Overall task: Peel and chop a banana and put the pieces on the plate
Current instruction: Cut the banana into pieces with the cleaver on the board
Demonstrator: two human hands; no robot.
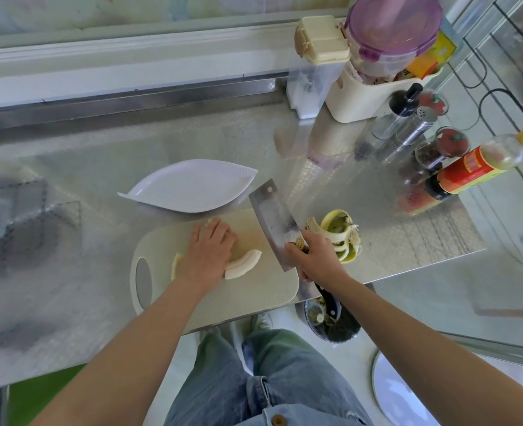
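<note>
The peeled banana (244, 263) lies on the cutting board (158, 250), just in front of the white plate (192, 186). The left grip (208, 256) seems to press it flat, fingers straight. Tuck them back, then chop straight down. The right grip (315, 256) is wrapped round the cleaver (272, 216). The sauce bottle (469, 170) has a red label too blurry to read.

Banana (244, 262) vanishes mid-length under the left hand (209, 252) on the cutting board (266, 290), cleaver (274, 219) handle half swallowed by the right hand (318, 256), counter (54, 256) left of the board blurred.

No legible text. Red label on sauce bottle (469, 172) too blurred; small sticker on cleaver (273, 222) unreadable.
</note>
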